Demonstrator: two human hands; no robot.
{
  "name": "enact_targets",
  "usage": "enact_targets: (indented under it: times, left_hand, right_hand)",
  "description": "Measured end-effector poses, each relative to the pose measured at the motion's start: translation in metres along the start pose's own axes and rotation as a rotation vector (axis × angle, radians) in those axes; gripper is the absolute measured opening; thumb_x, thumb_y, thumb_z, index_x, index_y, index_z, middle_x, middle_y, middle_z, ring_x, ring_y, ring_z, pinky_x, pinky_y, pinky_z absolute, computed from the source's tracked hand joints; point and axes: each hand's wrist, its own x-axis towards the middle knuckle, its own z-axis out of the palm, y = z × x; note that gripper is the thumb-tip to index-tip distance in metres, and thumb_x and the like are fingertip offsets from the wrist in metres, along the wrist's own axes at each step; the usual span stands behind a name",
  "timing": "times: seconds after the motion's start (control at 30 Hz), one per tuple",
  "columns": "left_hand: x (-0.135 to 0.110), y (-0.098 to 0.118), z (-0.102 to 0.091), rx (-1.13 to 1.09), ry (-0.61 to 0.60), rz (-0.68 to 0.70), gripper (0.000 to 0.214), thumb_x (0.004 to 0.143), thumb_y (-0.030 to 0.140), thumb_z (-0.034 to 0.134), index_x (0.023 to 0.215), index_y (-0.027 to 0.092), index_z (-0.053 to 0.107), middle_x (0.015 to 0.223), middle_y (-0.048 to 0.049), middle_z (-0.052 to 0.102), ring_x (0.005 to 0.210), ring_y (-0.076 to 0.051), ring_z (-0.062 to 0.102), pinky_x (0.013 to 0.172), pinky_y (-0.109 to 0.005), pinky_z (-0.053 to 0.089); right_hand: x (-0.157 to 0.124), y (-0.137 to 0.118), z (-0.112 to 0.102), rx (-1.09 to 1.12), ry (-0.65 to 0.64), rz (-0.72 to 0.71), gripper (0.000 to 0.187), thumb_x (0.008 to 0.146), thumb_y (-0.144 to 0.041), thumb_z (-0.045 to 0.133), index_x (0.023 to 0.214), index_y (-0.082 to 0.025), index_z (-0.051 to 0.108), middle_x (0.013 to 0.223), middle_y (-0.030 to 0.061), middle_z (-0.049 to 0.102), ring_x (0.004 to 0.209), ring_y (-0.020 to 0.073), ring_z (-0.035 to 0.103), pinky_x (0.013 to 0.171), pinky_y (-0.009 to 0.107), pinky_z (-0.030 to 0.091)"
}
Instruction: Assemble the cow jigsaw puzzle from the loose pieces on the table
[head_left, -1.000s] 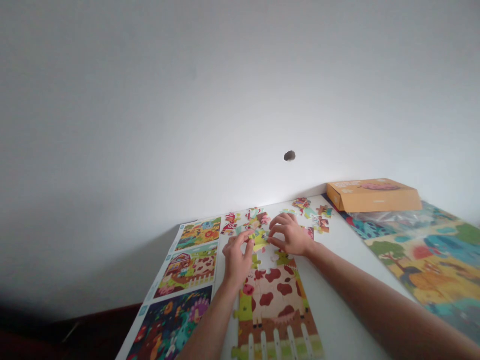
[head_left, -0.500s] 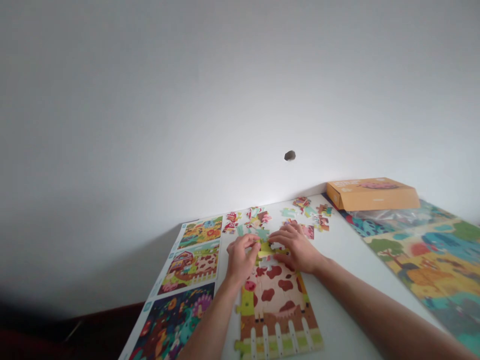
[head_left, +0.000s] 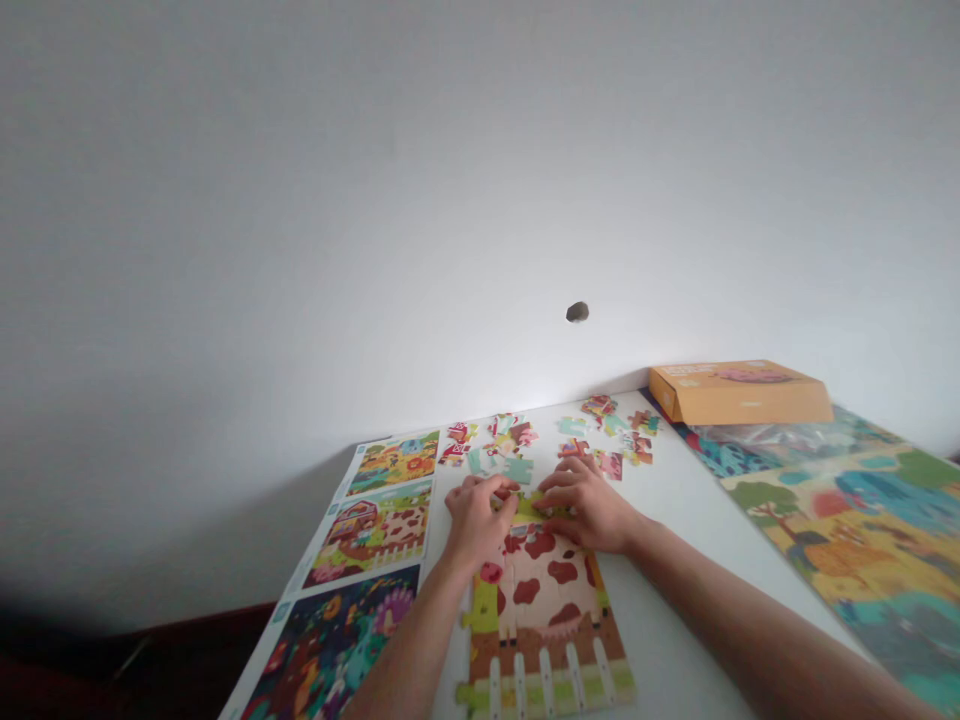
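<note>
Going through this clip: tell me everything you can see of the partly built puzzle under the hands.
The partly built jigsaw puzzle lies flat on a white table, its interlocked pieces looking like printed card. It shows cream hide with dark red blotches, and a white picket fence along the near edge. Its far end is unfinished: the left hand and right hand rest on yellow-green pieces there.

Figure: the person's own body. The bare left forearm (head_left: 409, 660) and bare right forearm (head_left: 750, 630) lie over the desk (head_left: 675, 600). Each is long and rounded, narrowing to a wrist. The broad left hand (head_left: 476, 520) and right hand (head_left: 589, 505) end in slender fingers (head_left: 556, 480); fingernails are too small to make out.
</note>
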Motion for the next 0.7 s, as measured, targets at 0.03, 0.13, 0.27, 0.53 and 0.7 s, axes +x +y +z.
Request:
enact_targets:
  times: [0.03, 0.13, 0.27, 0.53, 0.7]
  left_hand:
    - [0.0003, 0.0004, -0.0004, 0.005, -0.001, 0.001, 0.015, 0.081, 0.020, 0.062, 0.088, 0.025, 0.074, 0.090, -0.0016, 0.076, 0.102, -0.026, 0.063, 0.098, -0.045, 0.038]
    - [0.0014, -0.0013, 0.0003, -0.013, 0.016, 0.023, 0.019, 0.082, 0.015, 0.060, 0.091, 0.025, 0.073, 0.099, -0.0005, 0.076, 0.104, -0.023, 0.063, 0.096, -0.039, 0.040]
    - [0.0025, -0.0062, 0.0047, 0.008, 0.013, 0.041, 0.025, 0.082, 0.009, 0.058, 0.091, 0.026, 0.074, 0.100, 0.0008, 0.076, 0.102, -0.021, 0.063, 0.093, -0.037, 0.040]
    - [0.0022, -0.0060, 0.0068, 0.031, 0.002, 0.041, 0.034, 0.078, 0.002, 0.056, 0.086, 0.028, 0.077, 0.095, 0.0009, 0.075, 0.102, -0.022, 0.063, 0.096, -0.038, 0.036]
    - [0.0020, -0.0046, 0.0057, 0.028, 0.002, 0.040, 0.031, 0.079, 0.005, 0.058, 0.085, 0.029, 0.077, 0.095, 0.0015, 0.075, 0.103, -0.022, 0.062, 0.095, -0.039, 0.035]
  right_hand:
    - [-0.0002, 0.0010, 0.0012, 0.007, 0.000, 0.000, 0.025, 0.086, -0.044, 0.070, 0.107, -0.033, 0.074, 0.112, 0.0024, 0.072, 0.106, 0.0251, 0.053, 0.098, 0.045, 0.034]
    - [-0.0007, 0.0028, 0.0031, 0.023, 0.002, -0.004, 0.023, 0.085, -0.042, 0.070, 0.106, -0.033, 0.075, 0.111, 0.0020, 0.072, 0.106, 0.0257, 0.053, 0.097, 0.045, 0.034]
    - [-0.0013, 0.0037, 0.0038, 0.028, 0.004, -0.014, 0.023, 0.085, -0.042, 0.071, 0.105, -0.033, 0.075, 0.112, 0.0030, 0.072, 0.105, 0.0262, 0.053, 0.096, 0.045, 0.035]
    - [-0.0014, 0.0054, 0.0060, 0.030, 0.029, -0.043, 0.022, 0.083, -0.040, 0.071, 0.104, -0.031, 0.075, 0.110, 0.0037, 0.072, 0.105, 0.0261, 0.053, 0.097, 0.046, 0.035]
    - [-0.0014, 0.0050, 0.0050, 0.013, 0.039, -0.054, 0.020, 0.082, -0.039, 0.073, 0.099, -0.031, 0.075, 0.111, 0.0027, 0.072, 0.106, 0.0260, 0.053, 0.098, 0.046, 0.035]
